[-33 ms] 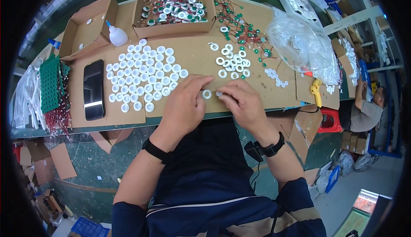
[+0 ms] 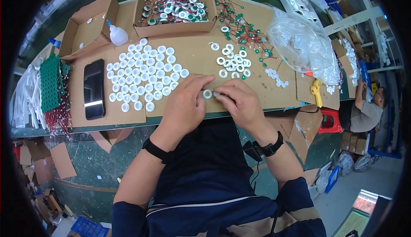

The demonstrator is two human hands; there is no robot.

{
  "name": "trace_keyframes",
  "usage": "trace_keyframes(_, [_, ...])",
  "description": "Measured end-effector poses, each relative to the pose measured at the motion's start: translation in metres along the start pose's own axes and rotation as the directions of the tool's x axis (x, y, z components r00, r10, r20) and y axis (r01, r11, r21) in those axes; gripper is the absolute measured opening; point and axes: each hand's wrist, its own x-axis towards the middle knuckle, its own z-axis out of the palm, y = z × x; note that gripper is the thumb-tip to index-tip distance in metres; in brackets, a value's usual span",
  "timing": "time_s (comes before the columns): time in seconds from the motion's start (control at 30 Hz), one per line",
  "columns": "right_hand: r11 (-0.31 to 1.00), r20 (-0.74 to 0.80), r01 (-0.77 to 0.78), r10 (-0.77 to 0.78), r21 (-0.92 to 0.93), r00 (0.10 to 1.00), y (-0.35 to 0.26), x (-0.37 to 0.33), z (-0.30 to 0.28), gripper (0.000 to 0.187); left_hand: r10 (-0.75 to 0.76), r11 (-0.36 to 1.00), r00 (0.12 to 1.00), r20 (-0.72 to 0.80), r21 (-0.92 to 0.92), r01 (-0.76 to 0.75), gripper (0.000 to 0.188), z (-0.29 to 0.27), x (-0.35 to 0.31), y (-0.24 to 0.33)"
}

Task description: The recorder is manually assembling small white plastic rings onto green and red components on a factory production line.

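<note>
Over the front of the table, my left hand (image 2: 186,102) is curled, with a small round white ring (image 2: 207,94) at its thumb and fingertips. Just to the right, my right hand (image 2: 245,103) pinches a tiny translucent white disc (image 2: 216,94) between thumb and forefinger, close beside the ring. Left of my left hand lie many round white caps (image 2: 144,69) in loose rows. Beyond my right hand is a cluster of flat white rings (image 2: 233,61). A small group of translucent discs (image 2: 276,77) lies to its right.
At the back stands a cardboard box (image 2: 173,30) of wired white-and-green parts, near a squeeze bottle (image 2: 118,35) and another box (image 2: 87,50). A phone (image 2: 94,89) lies left. Green parts with red wires (image 2: 244,33), a plastic bag (image 2: 295,44) and a yellow tool (image 2: 316,90) are right.
My right hand has moved slightly left, bringing the small disc closer to the white ring. My left hand has stayed nearly in place.
</note>
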Motion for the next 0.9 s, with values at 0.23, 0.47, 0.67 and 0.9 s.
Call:
trace_keyframes(0.23, [0.993, 0.013, 0.102, -0.102, -0.061, 0.995, -0.003, 0.011, 0.016, 0.026, 0.101, 0.993, 0.995, 0.008, 0.063, -0.101, 0.065, -0.001, 0.003, 0.004])
trace_keyframes(0.47, [0.995, 0.049, 0.07, -0.067, -0.068, 0.997, -0.003, 0.012, 0.017, 0.024, 0.127, 0.991, 0.991, 0.035, 0.041, -0.128, 0.066, -0.001, 0.002, 0.001])
trace_keyframes(0.67, [1.0, 0.081, -0.018, 0.019, -0.013, 0.997, -0.003, 0.015, 0.014, 0.023, 0.145, 0.986, 0.989, 0.018, 0.076, -0.146, 0.066, -0.001, 0.002, 0.002])
trace_keyframes(0.9, [1.0, 0.062, -0.027, 0.028, -0.012, 0.998, -0.003, 0.014, 0.017, 0.022, 0.101, 0.993, 0.994, 0.041, 0.056, -0.103, 0.064, -0.002, 0.002, 0.002])
